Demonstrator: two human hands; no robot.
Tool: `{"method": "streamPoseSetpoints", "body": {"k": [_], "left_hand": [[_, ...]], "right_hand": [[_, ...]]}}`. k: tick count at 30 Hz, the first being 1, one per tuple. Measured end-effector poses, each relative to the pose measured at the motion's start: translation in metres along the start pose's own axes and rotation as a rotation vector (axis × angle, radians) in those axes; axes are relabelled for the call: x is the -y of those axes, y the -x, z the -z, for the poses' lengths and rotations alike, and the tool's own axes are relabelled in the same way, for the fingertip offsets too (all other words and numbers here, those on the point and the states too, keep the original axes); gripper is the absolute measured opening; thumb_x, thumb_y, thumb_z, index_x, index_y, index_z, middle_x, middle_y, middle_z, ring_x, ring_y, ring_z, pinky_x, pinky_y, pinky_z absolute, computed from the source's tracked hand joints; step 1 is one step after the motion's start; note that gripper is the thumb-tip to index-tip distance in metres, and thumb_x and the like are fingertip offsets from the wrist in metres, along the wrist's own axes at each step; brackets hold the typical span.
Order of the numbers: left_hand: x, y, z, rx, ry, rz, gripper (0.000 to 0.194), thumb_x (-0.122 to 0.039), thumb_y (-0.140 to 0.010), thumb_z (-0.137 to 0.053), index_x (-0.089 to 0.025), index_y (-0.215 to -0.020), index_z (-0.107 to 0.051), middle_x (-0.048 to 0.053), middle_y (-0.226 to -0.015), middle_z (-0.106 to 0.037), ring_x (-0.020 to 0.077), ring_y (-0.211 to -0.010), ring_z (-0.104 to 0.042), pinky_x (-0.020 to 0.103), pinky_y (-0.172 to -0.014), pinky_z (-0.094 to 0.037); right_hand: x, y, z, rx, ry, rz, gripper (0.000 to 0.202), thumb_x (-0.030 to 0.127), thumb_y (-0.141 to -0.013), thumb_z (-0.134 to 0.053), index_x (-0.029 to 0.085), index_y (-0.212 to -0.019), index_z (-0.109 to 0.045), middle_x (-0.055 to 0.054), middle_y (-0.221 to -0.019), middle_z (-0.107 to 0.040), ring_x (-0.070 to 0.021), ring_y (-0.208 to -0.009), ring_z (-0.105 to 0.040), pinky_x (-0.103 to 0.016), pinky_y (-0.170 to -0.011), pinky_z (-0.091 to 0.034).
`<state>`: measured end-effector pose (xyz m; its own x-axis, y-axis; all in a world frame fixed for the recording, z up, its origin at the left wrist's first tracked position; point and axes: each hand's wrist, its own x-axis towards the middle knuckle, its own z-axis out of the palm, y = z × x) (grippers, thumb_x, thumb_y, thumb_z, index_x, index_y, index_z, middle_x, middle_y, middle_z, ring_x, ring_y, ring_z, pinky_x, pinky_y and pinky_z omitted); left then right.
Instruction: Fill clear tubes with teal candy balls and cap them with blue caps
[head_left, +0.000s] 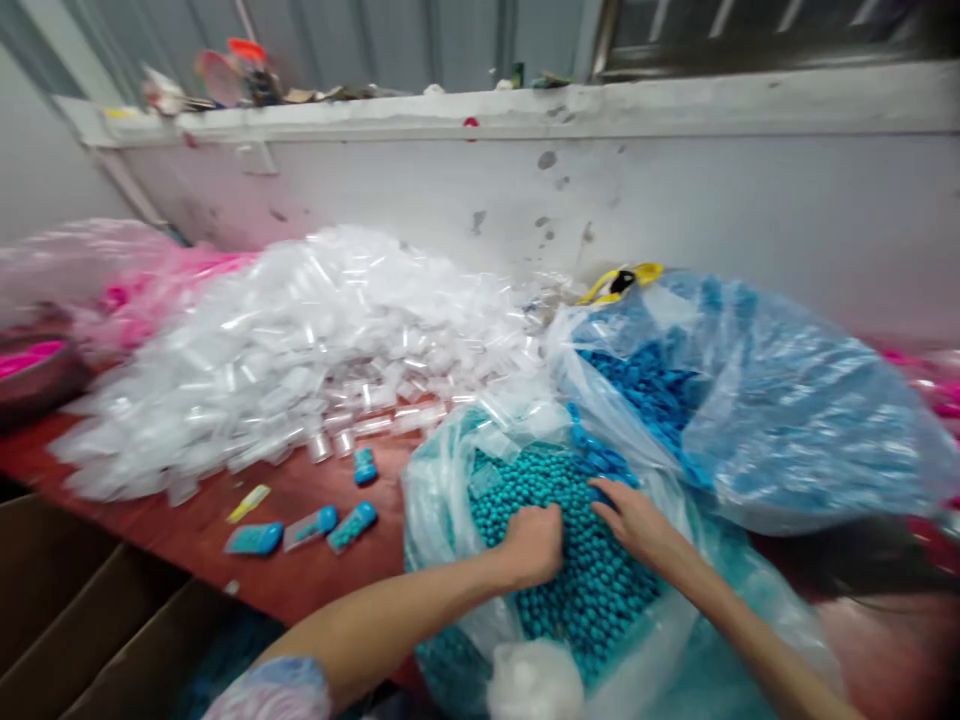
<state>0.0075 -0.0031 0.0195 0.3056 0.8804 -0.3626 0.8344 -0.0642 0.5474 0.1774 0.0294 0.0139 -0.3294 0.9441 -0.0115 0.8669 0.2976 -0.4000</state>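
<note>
My left hand (534, 545) is closed in a fist against turquoise beads (577, 570) in an open clear plastic bag (442, 490). Whatever lies inside that fist is hidden. At the far right side of the beads, my right hand (636, 520) has its thumb and fingers around a small blue plastic piece (599, 492), though blur hides its details. Similar blue pieces (596, 455) lie loose just beyond the fingertips, on the beads. On the red table to the left rest several small clear containers with blue caps (352, 527), some with turquoise beads inside.
A large heap of clear plastic containers (300, 340) covers the red table (292, 490). Another bag (810, 400) of blue pieces stands at the right. A bowl with pink pieces (45, 380) sits far left. Cardboard boxes (97, 620) are below the near edge; a wall (675, 190) rises behind.
</note>
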Motion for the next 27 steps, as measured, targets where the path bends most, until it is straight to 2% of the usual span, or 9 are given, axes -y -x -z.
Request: {"method": "streamPoseSetpoints", "body": {"k": [2,5,7,10,14,18,20,23,27], "left_hand": [[-0.008,-0.018,-0.009,-0.005,0.101,0.050,0.037,-0.010,-0.061,-0.056,-0.013,-0.097,-0.050,0.017,-0.100,-0.059,0.0301,-0.096,-0.054,0.040,-0.081,-0.040],[-0.012,-0.034,-0.016,0.024,0.291,0.078,0.030,-0.010,-0.059,-0.058,-0.014,-0.088,-0.053,0.010,-0.087,-0.061,0.0242,-0.086,-0.056,0.033,-0.074,-0.043],[-0.009,-0.035,-0.016,0.072,0.452,0.060,0.021,-0.016,-0.065,-0.055,-0.016,-0.085,-0.053,0.001,-0.072,-0.057,0.0164,-0.069,-0.055,0.027,-0.062,-0.043],[0.003,-0.032,-0.009,0.158,0.696,0.019,0.019,-0.028,-0.071,-0.049,-0.017,-0.086,-0.052,-0.005,-0.061,-0.047,0.0083,-0.049,-0.045,0.022,-0.049,-0.037],[0.015,-0.024,0.001,0.219,0.936,-0.014,0.030,-0.040,-0.063,-0.056,-0.015,-0.080,-0.052,-0.005,-0.062,-0.048,0.0080,-0.051,-0.045,0.021,-0.049,-0.034],[0.016,-0.018,0.002,0.188,1.052,-0.013,0.027,-0.037,-0.056,-0.060,-0.014,-0.068,-0.053,-0.004,-0.058,-0.049,0.0079,-0.052,-0.044,0.021,-0.050,-0.032],[0.016,-0.017,0.000,0.152,1.079,-0.012,0.026,-0.034,-0.055,-0.062,-0.013,-0.069,-0.055,-0.005,-0.057,-0.050,0.0076,-0.052,-0.044,0.021,-0.052,-0.032],[0.018,-0.016,-0.002,0.096,1.094,-0.007,0.028,-0.030,-0.055,-0.063,-0.013,-0.077,-0.060,-0.006,-0.056,-0.051,0.0075,-0.053,-0.043,0.022,-0.054,-0.032],[0.019,-0.010,-0.004,0.028,1.076,-0.017,0.027,-0.025,-0.054,-0.064,-0.013,-0.078,-0.066,-0.005,-0.059,-0.054,0.0087,-0.057,-0.045,0.023,-0.061,-0.036]], "right_hand": [[-0.015,0.007,-0.012,-0.047,-0.006,-0.060,0.033,0.019,-0.075,-0.040,0.013,-0.104,-0.056,-0.014,-0.101,-0.063,-0.0261,-0.096,-0.058,-0.038,-0.084,-0.042],[-0.023,0.018,-0.023,-0.029,-0.097,-0.125,0.034,0.020,-0.075,-0.041,0.016,-0.106,-0.055,-0.011,-0.094,-0.065,-0.0242,-0.090,-0.060,-0.035,-0.080,-0.044],[-0.021,0.023,-0.022,0.022,-0.225,-0.152,0.036,0.021,-0.076,-0.039,0.016,-0.109,-0.051,-0.009,-0.088,-0.064,-0.0215,-0.081,-0.062,-0.033,-0.074,-0.047],[-0.015,0.023,-0.014,0.093,-0.510,-0.230,0.036,0.026,-0.077,-0.037,0.016,-0.110,-0.047,-0.004,-0.078,-0.061,-0.0167,-0.061,-0.060,-0.027,-0.051,-0.048],[-0.006,0.020,-0.004,0.064,-0.685,-0.285,0.034,0.031,-0.078,-0.039,0.018,-0.108,-0.048,-0.002,-0.080,-0.060,-0.0124,-0.051,-0.055,-0.021,-0.038,-0.040],[0.010,0.019,0.001,0.020,-0.537,-0.149,0.035,0.029,-0.081,-0.037,0.019,-0.112,-0.051,-0.001,-0.073,-0.062,-0.0144,-0.057,-0.057,-0.026,-0.053,-0.048],[0.019,0.020,0.001,-0.017,-0.419,-0.056,0.035,0.027,-0.081,-0.038,0.018,-0.110,-0.055,-0.005,-0.084,-0.066,-0.0185,-0.074,-0.061,-0.033,-0.071,-0.048],[0.026,0.022,0.003,-0.011,-0.328,0.039,0.035,0.026,-0.081,-0.037,0.017,-0.108,-0.058,-0.009,-0.109,-0.062,-0.0218,-0.100,-0.056,-0.038,-0.090,-0.040],[0.025,0.027,0.015,0.127,-0.268,0.068,0.035,0.030,-0.079,-0.039,0.018,-0.104,-0.061,-0.009,-0.104,-0.064,-0.0230,-0.096,-0.058,-0.038,-0.087,-0.042]]}}
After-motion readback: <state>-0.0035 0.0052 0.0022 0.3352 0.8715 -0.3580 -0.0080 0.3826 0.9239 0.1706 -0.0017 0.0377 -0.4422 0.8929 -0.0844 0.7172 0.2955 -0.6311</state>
